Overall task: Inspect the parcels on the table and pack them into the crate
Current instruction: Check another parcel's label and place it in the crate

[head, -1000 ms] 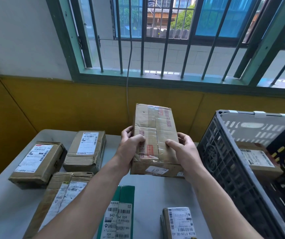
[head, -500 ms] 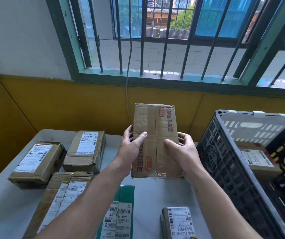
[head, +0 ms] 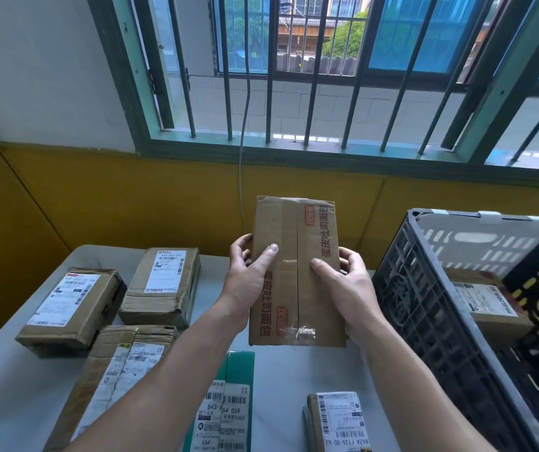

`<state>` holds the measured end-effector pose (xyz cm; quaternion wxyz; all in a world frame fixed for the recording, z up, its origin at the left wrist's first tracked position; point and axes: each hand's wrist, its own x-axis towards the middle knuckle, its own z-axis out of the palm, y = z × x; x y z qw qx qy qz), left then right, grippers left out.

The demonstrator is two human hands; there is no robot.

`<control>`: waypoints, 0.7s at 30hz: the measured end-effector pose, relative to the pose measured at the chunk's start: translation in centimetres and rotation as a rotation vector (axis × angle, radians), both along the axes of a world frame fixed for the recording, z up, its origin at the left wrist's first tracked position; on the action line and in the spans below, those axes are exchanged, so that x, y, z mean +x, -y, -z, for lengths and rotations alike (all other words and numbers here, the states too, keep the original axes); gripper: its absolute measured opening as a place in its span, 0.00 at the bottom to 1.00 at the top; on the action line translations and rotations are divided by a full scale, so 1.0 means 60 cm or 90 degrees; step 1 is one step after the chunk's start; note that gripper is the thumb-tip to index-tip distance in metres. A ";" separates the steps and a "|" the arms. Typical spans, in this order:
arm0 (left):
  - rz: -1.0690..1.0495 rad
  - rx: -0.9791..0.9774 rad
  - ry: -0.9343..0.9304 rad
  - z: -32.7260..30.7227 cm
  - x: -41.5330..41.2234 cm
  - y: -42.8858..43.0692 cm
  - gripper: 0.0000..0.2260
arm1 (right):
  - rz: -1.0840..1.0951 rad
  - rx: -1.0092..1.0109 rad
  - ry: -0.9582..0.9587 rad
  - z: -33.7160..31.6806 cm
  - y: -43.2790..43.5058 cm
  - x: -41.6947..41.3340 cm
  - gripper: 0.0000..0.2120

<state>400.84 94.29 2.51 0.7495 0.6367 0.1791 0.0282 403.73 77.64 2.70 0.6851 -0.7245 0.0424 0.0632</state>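
Observation:
I hold a brown cardboard parcel (head: 296, 272) with red printing and clear tape upright above the table, its broad taped face toward me. My left hand (head: 250, 272) grips its left edge, thumb across the front. My right hand (head: 346, 285) grips the right edge, thumb on the front. A dark grey slatted crate (head: 424, 308) stands at the right with one labelled parcel (head: 486, 305) inside. Several labelled parcels lie on the table: two brown ones at the far left (head: 69, 308) (head: 162, 285), a long one (head: 118, 370), a green one (head: 225, 409) and a small one (head: 336, 422) near me.
The white table (head: 281, 370) ends at a yellow wall under a barred window (head: 294, 76). A thin cable (head: 243, 141) hangs down the wall behind the held parcel. The crate's near wall rises right beside my right forearm.
The held parcel has been turned in my hands from a tilted pose showing its side to its broad taped face pointing at me. Everything on the table stays put.

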 end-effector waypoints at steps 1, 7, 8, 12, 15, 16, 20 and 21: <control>-0.002 -0.005 -0.001 -0.001 0.000 0.000 0.21 | -0.007 0.011 -0.001 -0.001 0.000 -0.001 0.24; -0.010 -0.016 -0.012 -0.001 0.001 0.001 0.21 | 0.021 -0.016 0.023 -0.007 0.003 -0.001 0.16; -0.007 -0.019 -0.013 0.001 0.001 0.001 0.22 | 0.033 -0.025 0.026 -0.008 0.003 0.000 0.16; 0.005 -0.032 -0.017 0.005 0.004 0.003 0.30 | 0.045 -0.005 0.029 -0.007 0.002 0.002 0.13; 0.007 -0.036 -0.023 0.001 0.003 0.005 0.27 | 0.044 0.016 0.034 -0.005 0.000 0.002 0.14; 0.010 -0.038 -0.030 -0.002 0.003 0.005 0.26 | 0.045 0.021 0.034 -0.004 0.000 0.003 0.13; 0.004 -0.053 -0.043 -0.004 0.002 0.004 0.24 | 0.059 0.022 0.032 -0.003 0.000 0.006 0.14; 0.006 -0.051 -0.044 -0.002 0.002 0.004 0.24 | 0.069 0.018 0.031 -0.002 0.000 0.007 0.14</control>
